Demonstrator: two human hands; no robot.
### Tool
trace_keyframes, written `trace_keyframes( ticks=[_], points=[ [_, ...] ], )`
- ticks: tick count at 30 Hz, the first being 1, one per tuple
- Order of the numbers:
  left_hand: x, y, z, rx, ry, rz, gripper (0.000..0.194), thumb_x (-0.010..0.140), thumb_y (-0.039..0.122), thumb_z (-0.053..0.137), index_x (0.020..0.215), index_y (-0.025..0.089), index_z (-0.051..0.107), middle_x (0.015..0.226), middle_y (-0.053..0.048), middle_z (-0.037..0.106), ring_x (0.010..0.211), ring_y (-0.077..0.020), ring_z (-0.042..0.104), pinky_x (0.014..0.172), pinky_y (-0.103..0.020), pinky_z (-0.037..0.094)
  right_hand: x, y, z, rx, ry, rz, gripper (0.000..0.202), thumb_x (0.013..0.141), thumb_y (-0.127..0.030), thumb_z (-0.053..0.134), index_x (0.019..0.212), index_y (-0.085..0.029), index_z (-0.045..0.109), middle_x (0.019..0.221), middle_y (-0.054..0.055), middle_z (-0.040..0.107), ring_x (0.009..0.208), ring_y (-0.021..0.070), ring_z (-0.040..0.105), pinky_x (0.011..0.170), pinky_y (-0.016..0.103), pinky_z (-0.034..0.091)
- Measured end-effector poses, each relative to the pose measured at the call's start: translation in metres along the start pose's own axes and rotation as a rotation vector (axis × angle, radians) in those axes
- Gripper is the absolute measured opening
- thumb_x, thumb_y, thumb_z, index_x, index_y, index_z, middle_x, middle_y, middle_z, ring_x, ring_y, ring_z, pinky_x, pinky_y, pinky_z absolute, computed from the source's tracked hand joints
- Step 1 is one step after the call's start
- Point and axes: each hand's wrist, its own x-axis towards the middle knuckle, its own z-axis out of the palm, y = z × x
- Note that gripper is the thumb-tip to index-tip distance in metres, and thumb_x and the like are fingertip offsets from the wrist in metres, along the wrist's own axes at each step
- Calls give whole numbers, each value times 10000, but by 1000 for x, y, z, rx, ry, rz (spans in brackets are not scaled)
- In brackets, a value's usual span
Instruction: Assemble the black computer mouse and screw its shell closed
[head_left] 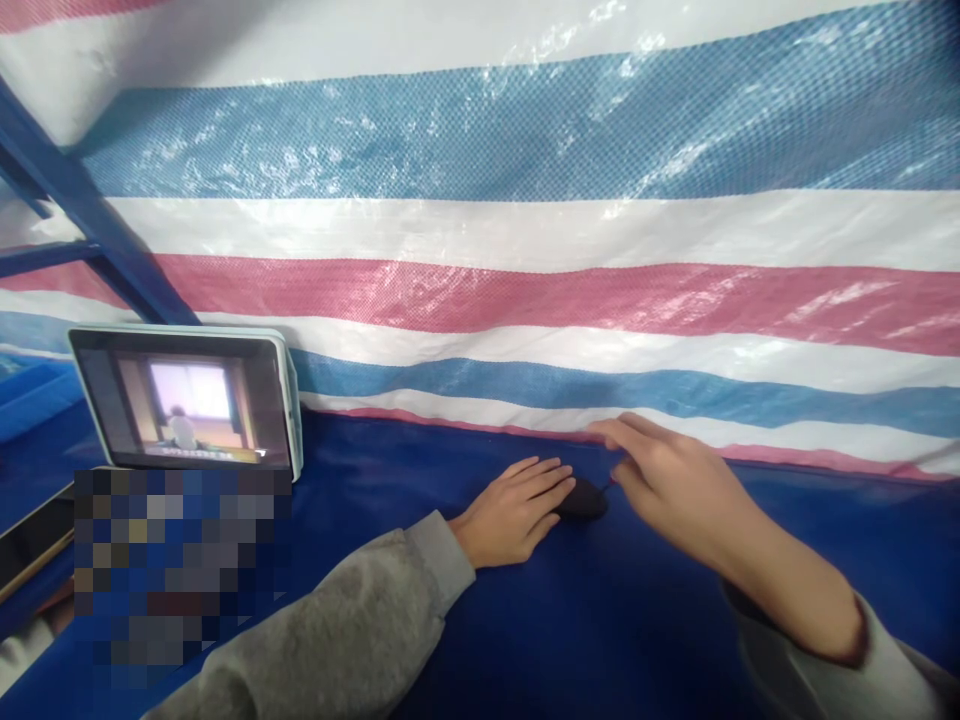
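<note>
A dark, rounded object that looks like a computer mouse lies on the blue table surface. My left hand reaches over its left end, fingers extended along the top and thumb at the near side, holding it. At the mouse's right end a thin dark cord shows, with a small reddish spot. My right hand is just beyond that end, its fingers bent and closed in a pinch around the cord. Most of what lies between those fingertips is hidden.
A tablet in a pale case stands at the left, showing a video. A phone-like slab lies before it, beside a pixelated patch. A striped plastic sheet hangs behind the table. A blue metal frame rises at left.
</note>
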Motion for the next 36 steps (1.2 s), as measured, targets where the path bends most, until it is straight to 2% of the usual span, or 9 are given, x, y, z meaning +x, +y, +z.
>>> trace_keyframes(
  ticks=[4, 9, 15, 21, 27, 32, 36],
  points=[
    [1, -2, 2, 14, -16, 36, 461, 1021, 303, 409, 1451, 143, 360, 1500, -103, 404, 1439, -190, 294, 1208, -396, 243, 0, 1, 0, -13, 6, 53, 360, 879, -159, 382, 1136, -194, 632, 814, 51, 695, 701, 206, 662, 621, 301, 439],
    [2, -3, 4, 50, -23, 42, 447, 1020, 325, 420, 1433, 156, 391, 1499, -85, 410, 1433, -194, 306, 1201, -397, 260, 0, 2, 0, -25, 5, -12, 387, 836, -129, 408, 1143, -191, 635, 1002, 80, 690, 771, 205, 667, 637, 299, 452],
    [2, 0, 4, 80, -15, 18, 433, 1021, 320, 414, 1426, 166, 404, 1491, -78, 424, 1415, -196, 344, 1193, -398, 270, 0, 2, 0, -5, -2, 67, 369, 883, -163, 379, 1149, -195, 633, 798, 49, 697, 667, 202, 659, 608, 301, 441],
    [1, -1, 6, 88, -2, 23, 444, 1009, 312, 448, 1427, 170, 402, 1483, -87, 434, 1413, -200, 348, 1187, -408, 284, -1, 0, -2, -15, 13, -24, 469, 780, -86, 406, 1184, -194, 619, 1046, 84, 677, 784, 201, 671, 643, 293, 452],
    [3, 0, 3, 88, -3, 37, 423, 1013, 298, 432, 1415, 167, 419, 1477, -93, 442, 1412, -197, 351, 1189, -403, 285, 0, 1, 0, -40, -26, 79, 371, 879, -162, 383, 1157, -200, 626, 820, 56, 696, 675, 202, 655, 590, 292, 417],
    [3, 1, 3, 99, 1, 33, 426, 1004, 291, 449, 1410, 162, 427, 1477, -88, 443, 1408, -199, 359, 1189, -401, 283, -1, 1, -2, -32, -18, -34, 465, 794, -62, 397, 1178, -211, 614, 1024, 71, 684, 766, 178, 661, 630, 270, 423],
    [2, 1, 5, 99, 6, 27, 434, 1000, 285, 456, 1418, 172, 420, 1472, -90, 450, 1405, -198, 363, 1191, -407, 280, -1, 1, -3, -62, -20, 39, 375, 845, -144, 406, 1141, -204, 628, 927, 63, 698, 739, 202, 663, 618, 289, 423]
  ],
)
